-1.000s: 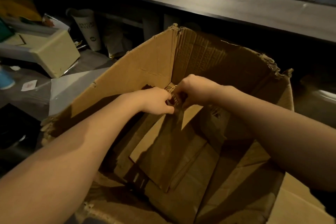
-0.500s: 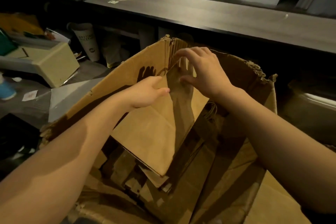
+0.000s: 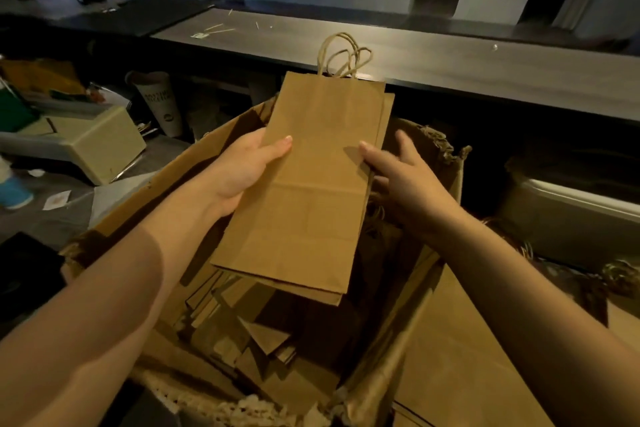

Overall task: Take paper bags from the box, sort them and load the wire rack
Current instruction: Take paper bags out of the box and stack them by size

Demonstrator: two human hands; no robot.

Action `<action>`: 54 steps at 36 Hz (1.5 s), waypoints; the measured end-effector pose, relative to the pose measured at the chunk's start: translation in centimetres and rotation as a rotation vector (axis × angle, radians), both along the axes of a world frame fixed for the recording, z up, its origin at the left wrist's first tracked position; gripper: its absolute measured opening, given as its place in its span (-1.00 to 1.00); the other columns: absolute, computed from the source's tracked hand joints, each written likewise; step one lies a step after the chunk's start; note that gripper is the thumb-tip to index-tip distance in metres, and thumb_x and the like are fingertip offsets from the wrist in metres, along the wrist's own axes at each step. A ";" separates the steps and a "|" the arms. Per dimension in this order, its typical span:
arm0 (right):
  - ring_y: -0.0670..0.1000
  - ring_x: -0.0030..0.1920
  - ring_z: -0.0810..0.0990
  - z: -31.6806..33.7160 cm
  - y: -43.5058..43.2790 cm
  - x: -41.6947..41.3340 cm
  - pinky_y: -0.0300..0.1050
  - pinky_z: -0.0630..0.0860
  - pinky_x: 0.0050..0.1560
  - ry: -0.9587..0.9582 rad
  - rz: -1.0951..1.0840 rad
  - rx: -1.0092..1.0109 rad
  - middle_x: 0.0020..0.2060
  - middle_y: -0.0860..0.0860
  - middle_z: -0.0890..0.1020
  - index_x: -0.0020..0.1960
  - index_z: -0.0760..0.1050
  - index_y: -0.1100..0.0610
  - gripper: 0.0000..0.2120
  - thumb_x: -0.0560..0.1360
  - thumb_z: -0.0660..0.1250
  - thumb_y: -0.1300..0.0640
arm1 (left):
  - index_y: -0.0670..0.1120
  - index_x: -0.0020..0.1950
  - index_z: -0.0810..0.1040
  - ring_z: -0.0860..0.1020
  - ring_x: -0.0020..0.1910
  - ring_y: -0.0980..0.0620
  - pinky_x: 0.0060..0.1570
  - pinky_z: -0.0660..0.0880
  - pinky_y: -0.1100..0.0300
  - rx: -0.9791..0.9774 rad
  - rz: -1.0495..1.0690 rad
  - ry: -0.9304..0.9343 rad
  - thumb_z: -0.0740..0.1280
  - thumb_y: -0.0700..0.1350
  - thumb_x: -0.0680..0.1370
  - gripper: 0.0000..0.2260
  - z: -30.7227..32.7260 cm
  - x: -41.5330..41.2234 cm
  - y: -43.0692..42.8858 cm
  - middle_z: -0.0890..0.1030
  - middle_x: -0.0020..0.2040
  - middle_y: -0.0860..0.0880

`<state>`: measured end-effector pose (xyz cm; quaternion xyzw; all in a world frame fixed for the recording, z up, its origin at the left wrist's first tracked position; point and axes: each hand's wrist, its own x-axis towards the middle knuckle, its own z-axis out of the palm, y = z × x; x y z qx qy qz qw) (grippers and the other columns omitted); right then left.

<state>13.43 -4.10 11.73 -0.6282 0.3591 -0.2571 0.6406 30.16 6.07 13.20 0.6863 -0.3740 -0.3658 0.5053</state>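
Raised since half a second ago, the stack of paper bags is held flat above the middle of the box, no longer low against its far wall. The stack's left edge is gripped by the left hand, thumb on top. The right hand is laid at the right edge, fingers spread and blurred, so a grip cannot be confirmed. The long axis runs away from the person, with the handles pointed at the counter.
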 end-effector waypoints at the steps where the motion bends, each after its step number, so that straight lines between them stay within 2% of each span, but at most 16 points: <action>1: 0.10 0.24 0.53 0.2 0.3 -0.7 0.04 0.47 0.27 -0.071 0.027 0.108 0.38 0.09 0.42 0.55 0.00 -0.02 -0.31 0.54 0.28 -0.05 | 0.14 0.10 0.46 0.59 0.01 0.02 -0.07 0.49 0.11 -0.012 0.008 0.009 0.20 0.02 0.60 -0.89 0.2 -0.6 -0.1 0.60 0.03 0.05; 3: 0.07 0.13 0.61 0.5 0.7 -2.1 0.01 0.56 0.16 -0.201 0.092 0.281 0.20 0.08 0.59 0.44 0.29 0.06 -0.54 0.58 0.21 -0.02 | 0.15 0.07 0.47 0.60 -0.02 0.04 -0.10 0.49 0.13 -0.029 0.013 0.019 0.20 0.03 0.60 -0.91 0.5 -1.8 -0.4 0.61 0.02 0.06; 6: 0.05 0.08 0.65 0.5 1.2 -4.8 -0.03 0.57 0.13 -0.338 0.164 0.412 0.08 0.10 0.66 0.27 0.45 0.10 -0.68 0.61 0.13 0.00 | 0.16 0.07 0.47 0.61 -0.05 0.09 -0.15 0.49 0.18 -0.030 -0.010 0.026 0.20 0.03 0.61 -0.91 1.1 -4.0 -0.8 0.63 -0.01 0.09; 8: 0.02 0.01 0.67 0.5 1.3 -6.8 -0.06 0.61 0.04 -0.384 0.151 0.413 0.00 0.08 0.69 0.22 0.47 0.09 -0.71 0.61 0.12 0.00 | 0.15 0.07 0.49 0.63 -0.08 0.11 -0.19 0.51 0.22 -0.029 -0.041 0.025 0.19 0.02 0.61 -0.89 1.5 -5.8 -1.3 0.64 -0.03 0.10; 13: -0.04 -0.13 0.68 -0.1 0.7 -11.6 -0.15 0.62 -0.21 -0.453 0.069 0.323 -0.10 0.03 0.68 0.26 0.46 0.10 -0.70 0.61 0.11 0.03 | 0.10 0.19 0.49 0.63 -0.07 0.10 -0.17 0.54 0.23 -0.034 -0.103 0.035 0.18 0.01 0.62 -0.81 2.1 -10.1 -2.8 0.65 0.00 0.06; 17: -0.04 -0.12 0.68 -0.5 -0.1 -16.3 -0.16 0.62 -0.23 -0.465 0.011 0.279 -0.06 0.03 0.69 0.26 0.46 0.05 -0.70 0.62 0.08 0.04 | 0.11 0.14 0.50 0.65 -0.15 0.12 -0.24 0.58 0.26 -0.035 -0.141 0.082 0.17 -0.01 0.63 -0.85 2.0 -14.2 -4.4 0.66 -0.03 0.05; 20: 0.00 -0.07 0.69 -1.1 -0.7 -20.0 -0.14 0.63 -0.21 -0.453 -0.046 0.263 0.01 0.03 0.69 0.24 0.46 -0.06 -0.73 0.62 0.07 0.04 | 0.15 0.13 0.49 0.65 -0.10 0.12 -0.21 0.57 0.26 -0.039 -0.179 0.086 0.16 0.00 0.63 -0.85 1.5 -17.3 -5.4 0.66 -0.01 0.09; 24: 0.00 -0.02 0.67 -2.8 -1.2 -25.2 -0.11 0.64 -0.17 -0.339 -0.212 0.177 0.02 -0.01 0.68 0.24 0.46 -0.10 -0.74 0.62 0.10 0.05 | 0.21 0.10 0.46 0.63 -0.11 0.21 -0.26 0.54 0.35 -0.038 -0.238 0.089 0.15 -0.02 0.63 -0.84 0.2 -21.4 -6.2 0.64 -0.01 0.17; 30: 0.00 -0.04 0.68 -6.1 -1.9 -32.4 0.03 0.60 -0.05 -0.147 -0.471 0.100 -0.02 -0.07 0.69 0.31 0.40 -0.18 -0.70 0.61 0.17 0.04 | 0.13 0.18 0.49 0.63 -0.02 0.17 -0.15 0.57 0.33 0.042 -0.302 0.224 0.17 -0.04 0.63 -0.81 -3.4 -27.3 -6.7 0.65 0.07 0.11; 34: -0.12 -0.18 0.68 -7.8 -1.8 -36.3 -0.23 0.59 -0.27 -0.059 -0.554 0.055 -0.19 -0.20 0.69 0.26 0.38 -0.18 -0.73 0.62 0.16 0.09 | 0.06 0.27 0.48 0.63 0.03 0.09 -0.03 0.59 0.20 0.117 -0.319 0.314 0.19 -0.04 0.62 -0.76 -6.1 -31.3 -7.2 0.66 0.08 0.06; 38: -0.13 -0.26 0.67 -9.7 -2.0 -39.5 -0.26 0.58 -0.33 0.017 -0.637 0.072 -0.25 -0.12 0.70 0.24 0.40 -0.10 -0.75 0.61 0.17 0.14 | 0.03 0.29 0.48 0.62 0.08 0.06 0.12 0.53 0.05 0.191 -0.338 0.325 0.20 -0.04 0.61 -0.74 -8.2 -34.5 -7.4 0.65 0.09 0.06; 40: -0.14 -0.27 0.67 -10.8 -2.1 -40.7 -0.24 0.58 -0.33 0.057 -0.671 0.079 -0.22 -0.08 0.68 0.27 0.40 -0.08 -0.74 0.61 0.19 0.14 | 0.03 0.27 0.49 0.61 0.08 0.07 0.12 0.53 0.08 0.226 -0.342 0.309 0.19 -0.05 0.62 -0.76 -8.9 -35.6 -7.1 0.65 0.09 0.06; 44: -0.24 -0.27 0.62 -13.2 -2.8 -42.2 -0.31 0.53 -0.34 0.183 -0.695 0.054 -0.18 -0.15 0.60 0.33 0.38 -0.04 -0.69 0.61 0.19 0.15 | 0.02 0.26 0.50 0.62 0.05 0.10 0.03 0.56 0.17 0.285 -0.374 0.301 0.19 -0.06 0.62 -0.76 -9.8 -36.6 -6.5 0.66 0.07 0.07; 47: -0.11 -0.13 0.63 -15.2 -3.1 -42.4 -0.12 0.59 -0.18 0.237 -0.699 0.059 -0.09 -0.04 0.61 0.34 0.37 -0.04 -0.68 0.61 0.19 0.14 | 0.03 0.25 0.52 0.63 0.05 0.09 0.04 0.55 0.14 0.325 -0.410 0.294 0.19 -0.05 0.62 -0.77 -10.0 -36.7 -6.0 0.67 0.07 0.07; 51: 0.03 -0.02 0.61 -17.3 -3.8 -41.9 -0.18 0.52 -0.23 0.302 -0.725 0.059 0.00 0.06 0.62 0.32 0.38 -0.02 -0.69 0.60 0.21 0.17 | 0.04 0.24 0.51 0.63 0.06 0.06 0.08 0.53 0.08 0.341 -0.432 0.300 0.21 -0.03 0.59 -0.75 -9.7 -36.2 -5.8 0.67 0.07 0.05; 54: 0.11 0.11 0.59 -18.2 -4.4 -41.7 -0.01 0.57 -0.06 0.399 -0.734 0.024 0.11 0.13 0.61 0.35 0.38 0.02 -0.67 0.59 0.23 0.17 | 0.02 0.27 0.50 0.62 0.10 0.01 0.16 0.50 -0.01 0.329 -0.441 0.328 0.25 0.02 0.50 -0.66 -9.1 -35.8 -5.9 0.65 0.10 0.02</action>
